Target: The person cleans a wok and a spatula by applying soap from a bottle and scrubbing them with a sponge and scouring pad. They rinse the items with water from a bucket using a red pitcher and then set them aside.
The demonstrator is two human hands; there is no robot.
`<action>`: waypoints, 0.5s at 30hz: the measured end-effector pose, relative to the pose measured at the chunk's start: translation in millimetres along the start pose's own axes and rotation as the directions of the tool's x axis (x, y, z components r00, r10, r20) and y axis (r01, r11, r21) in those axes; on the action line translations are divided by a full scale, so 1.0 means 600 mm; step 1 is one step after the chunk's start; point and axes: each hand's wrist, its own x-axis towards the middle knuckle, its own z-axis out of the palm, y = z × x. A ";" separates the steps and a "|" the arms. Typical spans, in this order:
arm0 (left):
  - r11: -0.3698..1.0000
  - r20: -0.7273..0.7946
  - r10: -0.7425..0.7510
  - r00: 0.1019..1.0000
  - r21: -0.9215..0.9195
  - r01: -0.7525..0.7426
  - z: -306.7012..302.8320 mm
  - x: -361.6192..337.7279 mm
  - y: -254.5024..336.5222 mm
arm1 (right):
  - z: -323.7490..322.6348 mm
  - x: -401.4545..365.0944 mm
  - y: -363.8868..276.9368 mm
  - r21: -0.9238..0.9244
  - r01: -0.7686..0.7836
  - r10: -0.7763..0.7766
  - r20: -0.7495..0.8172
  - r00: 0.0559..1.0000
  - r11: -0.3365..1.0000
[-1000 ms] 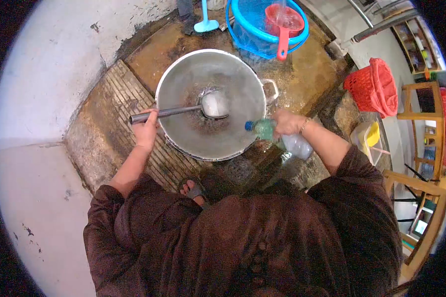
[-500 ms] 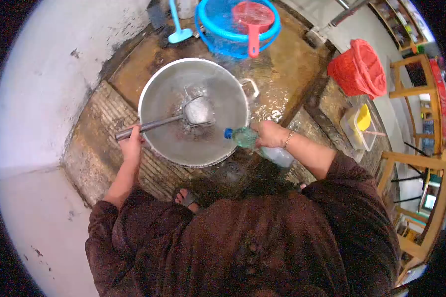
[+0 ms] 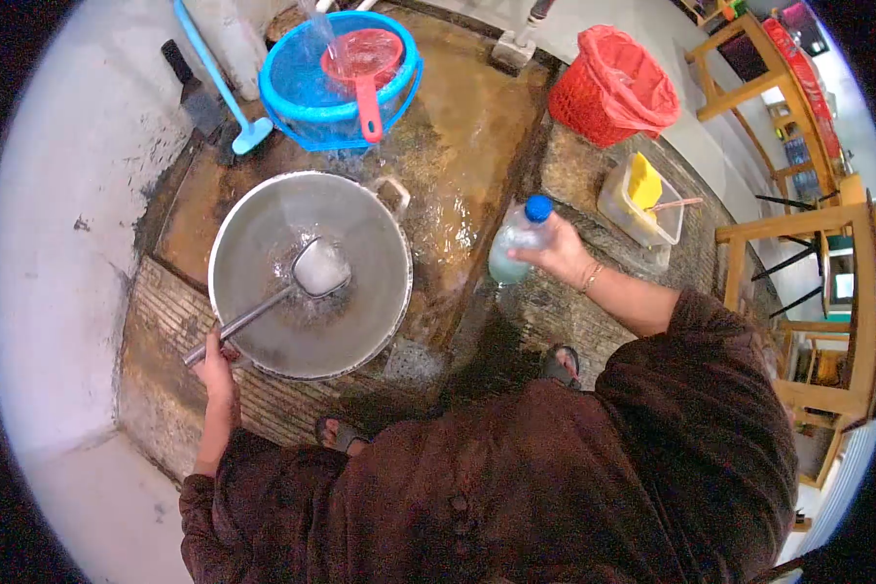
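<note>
A large metal pot (image 3: 360,292) stands on the wet floor at the left. My left hand (image 3: 216,375) is closed round the handle of a long metal ladle (image 3: 253,313), whose square-looking head lies inside the pot. To the right of the pot, my right hand (image 3: 558,251) holds a clear plastic bottle (image 3: 512,255) with a blue cap, upright over the floor. Pale liquid or suds show inside the bottle.
Water falls into a blue bucket (image 3: 292,109) holding a red strainer (image 3: 368,92). A light-blue long-handled tool (image 3: 226,90) leans nearby. At the right are a red basket (image 3: 594,102), a clear container (image 3: 621,206) with a yellow sponge (image 3: 644,181), and wooden stools (image 3: 798,226).
The bottle has gone from tilted beside the pot's rim to upright, farther right of the pot. The view has shifted, and the ladle's head sits at a different angle in the pot.
</note>
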 end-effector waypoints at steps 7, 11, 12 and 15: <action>0.998 -0.096 -0.067 0.993 -0.009 0.067 0.024 -0.016 0.041 | -0.164 0.067 -0.080 -0.213 0.084 -0.185 -0.513 0.838 0.974; 0.983 -0.026 -0.048 0.999 -0.177 0.043 0.031 -0.017 0.035 | -0.201 0.115 -0.020 -0.409 -0.094 -0.242 -0.694 0.678 0.908; 0.986 -0.045 -0.059 0.997 -0.161 0.051 0.037 -0.026 0.045 | -0.194 0.119 -0.011 -0.405 -0.161 -0.214 -0.733 0.645 0.900; 0.976 0.011 -0.189 0.982 -0.109 0.189 0.029 -0.035 0.065 | -0.196 0.134 0.009 -0.284 -0.310 -0.060 -0.817 0.574 0.907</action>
